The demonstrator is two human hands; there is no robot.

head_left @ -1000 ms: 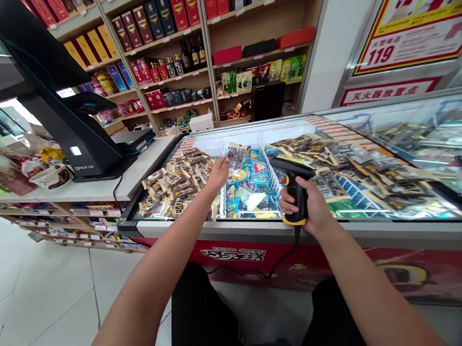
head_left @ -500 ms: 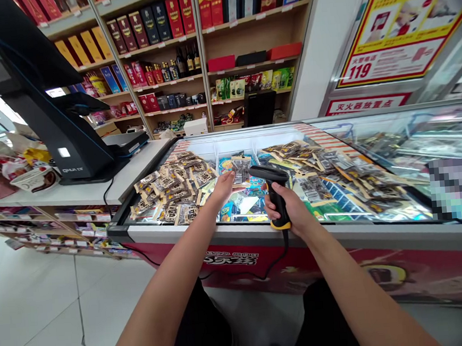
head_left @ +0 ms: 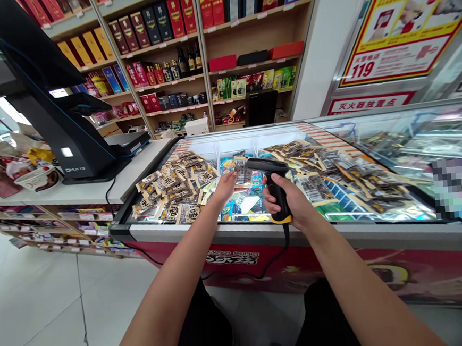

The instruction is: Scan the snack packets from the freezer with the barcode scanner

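My right hand (head_left: 283, 198) is wrapped round the handle of a black barcode scanner (head_left: 268, 166) with a yellow base. Its head points left, toward a small snack packet (head_left: 241, 167) pinched in my left hand (head_left: 227, 186). The packet is dark and see-through with a pale edge. To the left of my left hand, a pile of similar packets (head_left: 176, 185) lies on the glass freezer top (head_left: 200, 143). Another pile of packets (head_left: 347, 174) spreads out to the right of the scanner.
A black checkout terminal (head_left: 81, 147) stands on the white counter (head_left: 126, 184) at left. The scanner's cable (head_left: 268, 263) hangs down the freezer's red front. Shelves (head_left: 203, 76) of boxes and bottles rise behind. A walled poster (head_left: 399, 32) is at right.
The scanner in my right hand has risen slightly and its head has tipped a little. My left hand keeps its pinch on the packet. The whole view has shifted very slightly.
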